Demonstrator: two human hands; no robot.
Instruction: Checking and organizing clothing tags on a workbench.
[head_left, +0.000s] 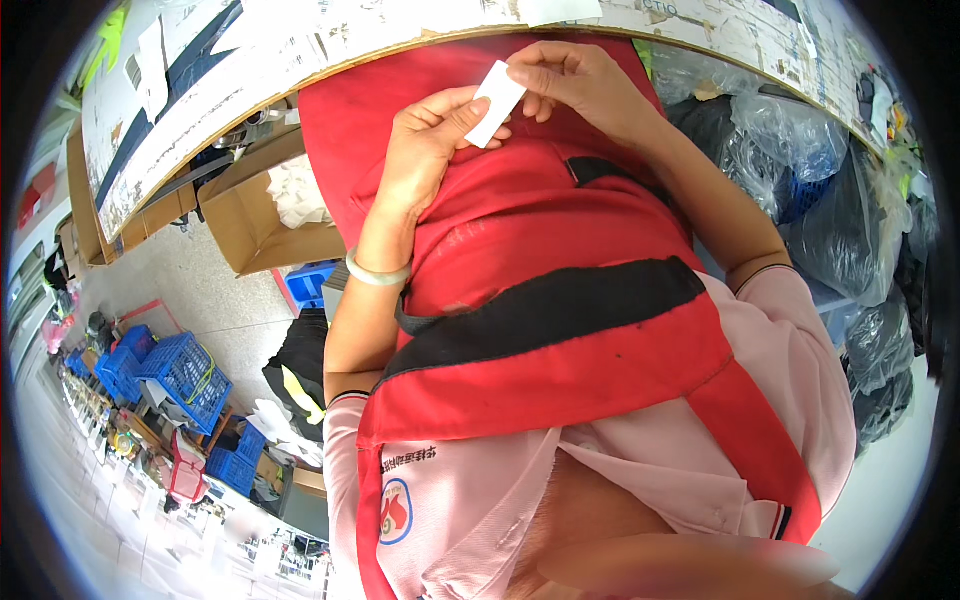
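In the head view, a small white rectangular slip [496, 106] is held up over the lap of the red apron [560, 230], just short of the near edge of the white-topped surface [425, 32] and not resting on it. The left hand [432, 138] grips its lower left part between thumb and curled fingers; a pale bangle [378, 272] circles that wrist. The right hand [585, 85] appears to pinch the upper right corner, thumb at the slip, other fingers bent.

As for progress, the slip is already in both hands, its visible face plain white; it is not set down or joined to anything that shows. Whether its handling is nearly done or only begun cannot be told.

Below the surface's left edge stands an open cardboard box [225, 225] with whitish material inside; blue crates [195, 375] lie farther off, and clear plastic bags [850, 240] crowd below the right edge.
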